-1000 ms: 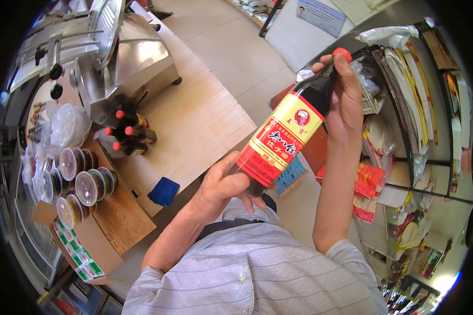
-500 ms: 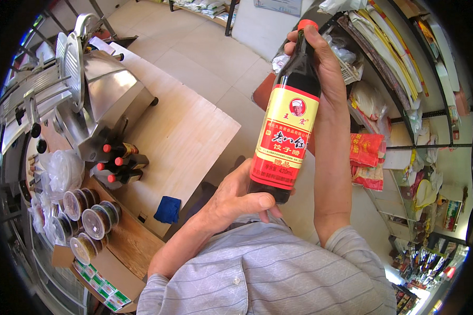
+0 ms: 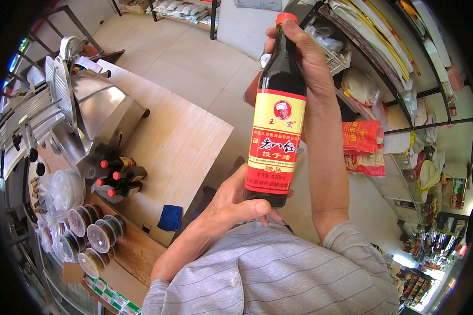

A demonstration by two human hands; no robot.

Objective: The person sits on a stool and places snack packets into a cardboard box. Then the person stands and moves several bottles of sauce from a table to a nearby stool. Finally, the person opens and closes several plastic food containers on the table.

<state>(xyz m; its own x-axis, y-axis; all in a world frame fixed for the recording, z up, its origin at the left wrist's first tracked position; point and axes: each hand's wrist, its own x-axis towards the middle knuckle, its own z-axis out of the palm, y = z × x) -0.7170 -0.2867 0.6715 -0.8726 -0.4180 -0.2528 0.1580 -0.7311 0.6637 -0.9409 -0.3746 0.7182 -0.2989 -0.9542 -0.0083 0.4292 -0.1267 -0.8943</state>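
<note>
A dark glass vinegar bottle [image 3: 276,144] with a red cap and a yellow-and-red label is held up in front of my chest, slightly tilted, its label facing me. My right hand [image 3: 312,58] grips it around the neck, the thumb just below the cap. At the base, my left hand [image 3: 228,203] supports it with the thumb across the lower front; its other fingers are mostly hidden behind the glass. Several similar red-capped bottles [image 3: 122,177] stand on the wooden table [image 3: 186,131] to my left. Near the table's front edge lies a folded blue cloth [image 3: 170,217].
A metal slicing machine [image 3: 102,107] occupies the table's left side. Stacked clear-lidded tubs [image 3: 101,237], plastic bags [image 3: 65,189] and an open cardboard box [image 3: 110,294] sit nearer me. On the right, shelves hold packages, with a red bag [image 3: 361,136] jutting out beside my right forearm.
Both hands have shifted slightly left with the bottle, which now stands more upright with its label turned more squarely toward me. The whole view has turned a little. The grips are unchanged.
</note>
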